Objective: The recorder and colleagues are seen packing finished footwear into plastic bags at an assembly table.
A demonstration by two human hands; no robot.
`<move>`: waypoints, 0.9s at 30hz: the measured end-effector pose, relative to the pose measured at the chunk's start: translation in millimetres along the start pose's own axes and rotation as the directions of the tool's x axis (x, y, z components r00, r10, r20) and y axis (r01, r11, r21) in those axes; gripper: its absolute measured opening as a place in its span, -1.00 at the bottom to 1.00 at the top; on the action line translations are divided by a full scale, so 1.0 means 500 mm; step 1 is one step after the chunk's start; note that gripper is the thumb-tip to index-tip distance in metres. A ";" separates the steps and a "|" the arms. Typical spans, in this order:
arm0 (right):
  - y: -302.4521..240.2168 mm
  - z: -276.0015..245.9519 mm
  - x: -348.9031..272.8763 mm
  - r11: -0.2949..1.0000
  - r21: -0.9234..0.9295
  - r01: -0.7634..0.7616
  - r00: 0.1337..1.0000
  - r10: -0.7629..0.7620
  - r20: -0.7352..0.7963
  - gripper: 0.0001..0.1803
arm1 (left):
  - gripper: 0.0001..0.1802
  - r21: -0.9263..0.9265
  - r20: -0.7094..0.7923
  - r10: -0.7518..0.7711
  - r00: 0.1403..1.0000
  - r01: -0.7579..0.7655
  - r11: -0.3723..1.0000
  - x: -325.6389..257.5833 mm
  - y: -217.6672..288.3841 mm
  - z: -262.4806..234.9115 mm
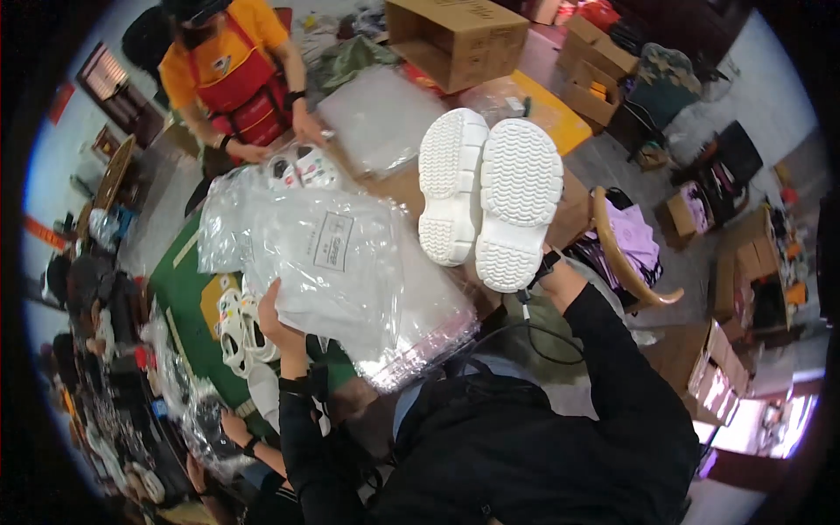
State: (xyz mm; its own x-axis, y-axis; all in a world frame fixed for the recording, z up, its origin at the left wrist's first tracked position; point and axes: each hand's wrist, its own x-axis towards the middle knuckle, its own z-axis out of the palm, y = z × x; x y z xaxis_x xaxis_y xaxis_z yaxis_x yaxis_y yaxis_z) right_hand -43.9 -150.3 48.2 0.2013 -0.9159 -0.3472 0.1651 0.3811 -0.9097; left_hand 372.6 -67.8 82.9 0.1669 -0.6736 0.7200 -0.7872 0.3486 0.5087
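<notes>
A pair of white clogs (pixel 522 206), thick ridged soles turned up, is held over the table's right part by my right hand (pixel 551 273). The shoes hide most of that hand's fingers. My left hand (pixel 278 325) grips the left edge of a clear plastic bag (pixel 289 249) with a printed label, its fingers partly under the film. This bag lies on a thick stack of clear bags (pixel 420 306). Just left of my left hand, white clogs with colourful charms (pixel 234 328) rest on the green table surface (pixel 179 293).
Across the table a person in a red apron (pixel 245 96) handles another pair of charm-covered clogs (pixel 302 166) in film. At lower left another person's hand (pixel 234 429) is near dark plastic-wrapped items. An open cardboard box (pixel 472 44) stands at the back; a wooden-armed chair (pixel 612 245) is at right.
</notes>
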 end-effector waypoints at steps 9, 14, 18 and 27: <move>0.004 -0.067 -0.064 0.999 0.000 0.051 0.987 -0.050 -0.154 -0.65 | -0.64 -0.049 0.455 0.367 0.811 -0.389 0.920 -0.034 -0.015 0.089; 0.014 -0.052 -0.067 0.999 -0.021 0.050 0.989 -0.052 -0.138 -0.64 | -0.44 0.224 0.856 0.202 0.475 -0.694 0.684 -0.063 -0.086 0.071; 0.007 -0.043 -0.043 0.998 -0.050 0.043 0.995 -0.048 -0.092 -0.64 | -0.45 0.495 0.818 -0.130 0.560 -0.571 0.655 -0.130 -0.081 0.081; 0.007 0.011 -0.026 0.991 -0.121 0.049 0.999 -0.051 -0.010 -0.64 | -0.45 0.352 0.875 -0.194 0.444 -0.308 0.884 -0.295 0.142 0.150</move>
State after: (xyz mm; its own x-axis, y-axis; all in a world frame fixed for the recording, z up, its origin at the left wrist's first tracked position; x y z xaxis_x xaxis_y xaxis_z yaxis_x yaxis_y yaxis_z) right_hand -40.7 -136.2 50.8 0.1828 -0.9353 -0.3029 0.0571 0.3176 -0.9465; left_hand 247.5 7.3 -22.4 -0.2928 -0.9368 -0.1917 -0.9562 0.2861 0.0623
